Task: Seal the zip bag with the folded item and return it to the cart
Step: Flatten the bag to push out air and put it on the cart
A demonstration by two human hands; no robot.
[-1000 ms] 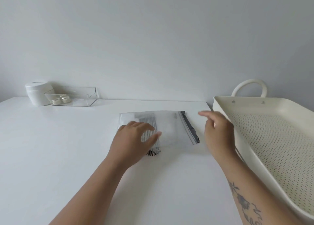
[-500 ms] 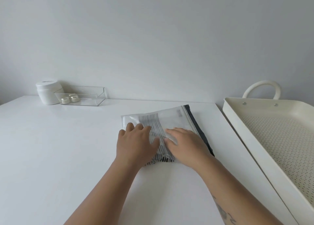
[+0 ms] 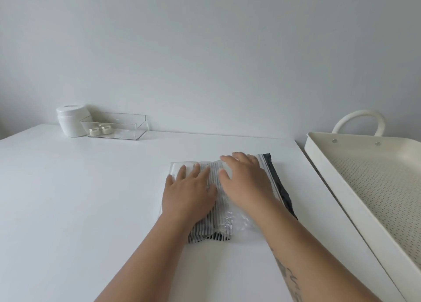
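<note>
Left hand (image 3: 189, 192) and right hand (image 3: 247, 183) both lie palm-down with fingers straight and slightly spread, pressing the bag (image 3: 243, 224) flat on the table (image 3: 91, 210), probably to expel air and settle the contents before closure. The bag sits near the table's right edge, just beside the cart (image 3: 335, 176) and not in it. It is clear, crinkled plastic over a striped folded item (image 3: 205, 232), with the dark zip strip (image 3: 284, 193) facing the cart; whether the strip is closed cannot be determined.
</note>
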